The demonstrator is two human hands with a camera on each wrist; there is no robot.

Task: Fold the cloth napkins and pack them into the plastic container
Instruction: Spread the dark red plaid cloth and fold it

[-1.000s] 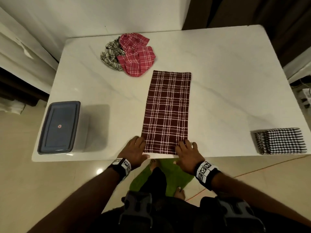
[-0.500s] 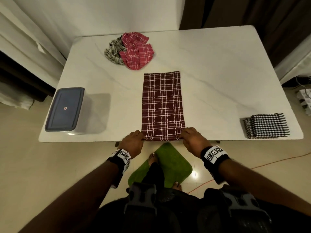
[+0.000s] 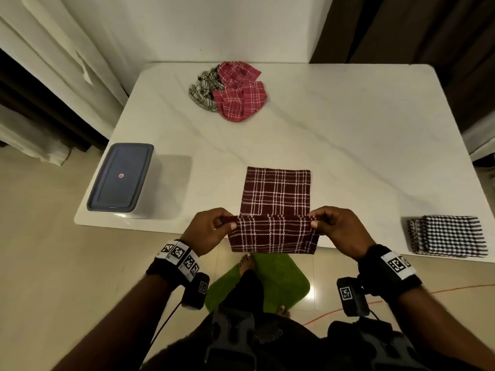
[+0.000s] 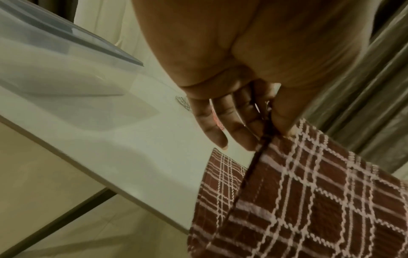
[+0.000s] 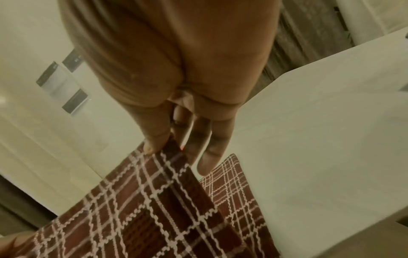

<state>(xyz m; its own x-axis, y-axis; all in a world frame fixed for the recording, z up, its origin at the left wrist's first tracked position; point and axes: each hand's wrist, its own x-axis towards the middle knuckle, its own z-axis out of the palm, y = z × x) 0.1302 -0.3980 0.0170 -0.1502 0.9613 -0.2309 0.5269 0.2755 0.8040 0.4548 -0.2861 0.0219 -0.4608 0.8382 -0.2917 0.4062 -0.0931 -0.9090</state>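
A maroon plaid napkin (image 3: 276, 194) lies at the near middle of the white table (image 3: 348, 124), its near end raised off the surface. My left hand (image 3: 211, 228) pinches the raised end's left corner and my right hand (image 3: 332, 226) pinches its right corner. The lifted part hangs toward me over the table's front edge. In the left wrist view thumb and fingers (image 4: 253, 125) nip the maroon napkin (image 4: 309, 200); the right wrist view shows the same pinch by its fingers (image 5: 154, 139) on the napkin (image 5: 143, 200). The plastic container (image 3: 120, 178), blue lid on, stands at the table's left edge.
A crumpled red plaid napkin (image 3: 241, 95) and a cream-and-black checked one (image 3: 203, 89) lie in a heap at the back. A folded black-and-white checked napkin (image 3: 450, 235) sits at the near right corner. A green mat (image 3: 267, 279) lies on the floor below.
Both hands went from resting at the napkin's near corners to pinching them, and have lifted that end up off the table. The camera view has shifted back.
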